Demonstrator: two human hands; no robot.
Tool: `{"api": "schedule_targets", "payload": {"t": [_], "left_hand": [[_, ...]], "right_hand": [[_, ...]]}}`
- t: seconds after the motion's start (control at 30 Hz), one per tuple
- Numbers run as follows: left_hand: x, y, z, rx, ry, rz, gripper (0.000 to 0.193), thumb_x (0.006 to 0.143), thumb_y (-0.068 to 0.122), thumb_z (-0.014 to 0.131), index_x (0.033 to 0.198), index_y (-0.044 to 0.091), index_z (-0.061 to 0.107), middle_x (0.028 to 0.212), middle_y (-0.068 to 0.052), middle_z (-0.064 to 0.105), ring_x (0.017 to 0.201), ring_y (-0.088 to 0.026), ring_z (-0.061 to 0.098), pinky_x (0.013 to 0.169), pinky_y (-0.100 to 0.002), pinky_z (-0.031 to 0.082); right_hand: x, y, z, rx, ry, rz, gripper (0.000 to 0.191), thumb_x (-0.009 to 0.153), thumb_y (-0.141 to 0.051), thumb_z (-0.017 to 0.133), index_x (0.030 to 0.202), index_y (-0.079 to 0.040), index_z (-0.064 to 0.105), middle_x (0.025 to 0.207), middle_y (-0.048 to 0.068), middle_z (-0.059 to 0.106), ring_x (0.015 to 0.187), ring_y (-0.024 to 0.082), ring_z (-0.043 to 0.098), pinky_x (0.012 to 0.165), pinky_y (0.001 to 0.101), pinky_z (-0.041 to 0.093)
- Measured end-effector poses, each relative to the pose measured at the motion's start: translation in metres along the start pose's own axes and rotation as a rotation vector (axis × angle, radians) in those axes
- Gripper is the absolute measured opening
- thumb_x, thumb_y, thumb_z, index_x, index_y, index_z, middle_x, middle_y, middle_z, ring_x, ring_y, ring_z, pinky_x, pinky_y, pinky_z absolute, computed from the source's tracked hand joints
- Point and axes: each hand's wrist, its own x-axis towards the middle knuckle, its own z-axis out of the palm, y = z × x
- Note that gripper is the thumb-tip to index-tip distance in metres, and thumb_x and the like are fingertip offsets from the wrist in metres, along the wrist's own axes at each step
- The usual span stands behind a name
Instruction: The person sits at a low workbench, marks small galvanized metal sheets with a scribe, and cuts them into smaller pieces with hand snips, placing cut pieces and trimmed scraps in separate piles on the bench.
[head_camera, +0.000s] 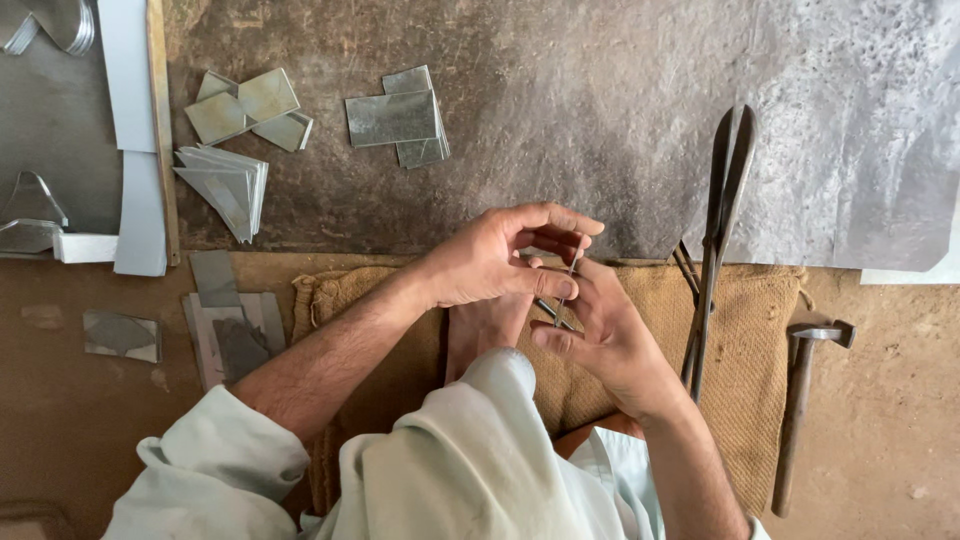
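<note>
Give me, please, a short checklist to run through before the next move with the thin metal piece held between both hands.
1. Both hands on the piece: ok. The left hand and right hand pinch the thin metal piece edge-on between the fingertips.
2. Shape of the piece: cannot tell, since only its edge shows.
3. Tin snips within reach: ok, lying right of the hands, half on the burlap sack.
4. Hammer within reach: ok, on the floor beside the sack.
5. Stock at hand: ok. Cut rectangular sheets and the stack of triangular pieces lie on the big metal sheet.
</note>
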Motion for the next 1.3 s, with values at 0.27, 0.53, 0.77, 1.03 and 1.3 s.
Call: {"api": "schedule_targets", "payload": {"t": [0.27, 0.53, 0.77, 1.03, 1.3], "left_hand": [[0.010, -0.003, 0.005, -0.111, 0.032, 0.035, 0.061, 0.085, 0.019, 0.086, 0.141, 0.011, 0.063, 0.129, -0.003, 0.070, 0.124, -0.016, 0.067, 0.111, -0.038, 0.060], [0.014, -0.007, 0.007, -0.105, -0.003, 0.050, 0.058, 0.086, 0.017, 0.086, 0.139, 0.010, 0.064, 0.130, -0.004, 0.070, 0.127, -0.018, 0.067, 0.115, -0.039, 0.057], [0.017, 0.000, 0.008, -0.142, -0.062, 0.033, 0.061, 0.089, 0.018, 0.089, 0.141, 0.005, 0.060, 0.136, -0.011, 0.068, 0.136, -0.025, 0.064, 0.122, -0.043, 0.055], [0.033, -0.021, 0.053, 1.301, 0.138, 0.470, 0.106, 0.082, 0.021, 0.080, 0.163, 0.014, 0.011, 0.125, -0.022, 0.062, 0.105, -0.031, 0.067, 0.083, -0.043, 0.062], [0.026, -0.064, 0.026, 1.487, 0.177, 0.117, 0.060, 0.096, 0.005, 0.073, 0.149, -0.004, 0.046, 0.102, -0.016, 0.068, 0.078, -0.019, 0.068, 0.054, -0.025, 0.061]], "right_hand": [[0.002, 0.006, -0.017, 0.127, -0.050, -0.088, 0.069, 0.086, 0.005, 0.070, 0.149, -0.001, 0.043, 0.147, 0.014, 0.055, 0.144, 0.023, 0.048, 0.107, 0.0411, 0.052], [0.000, 0.007, -0.019, -0.024, 0.025, -0.140, 0.073, 0.080, 0.010, 0.074, 0.146, 0.000, 0.046, 0.146, 0.012, 0.054, 0.143, 0.023, 0.049, 0.105, 0.0379, 0.053], [-0.002, 0.002, -0.022, -0.252, 0.171, -0.208, 0.069, 0.078, 0.009, 0.079, 0.139, 0.004, 0.050, 0.139, 0.013, 0.061, 0.134, 0.024, 0.059, 0.100, 0.0356, 0.055], [0.013, 0.021, -0.031, -1.272, 0.405, -0.259, 0.059, 0.080, -0.003, 0.085, 0.132, 0.001, 0.057, 0.122, 0.015, 0.066, 0.093, 0.030, 0.072, 0.077, 0.0392, 0.062], [0.012, 0.081, -0.041, -0.911, 0.614, -0.622, 0.065, 0.079, -0.009, 0.079, 0.135, 0.007, 0.049, 0.133, 0.025, 0.052, 0.112, 0.034, 0.063, 0.080, 0.0341, 0.058]]}}
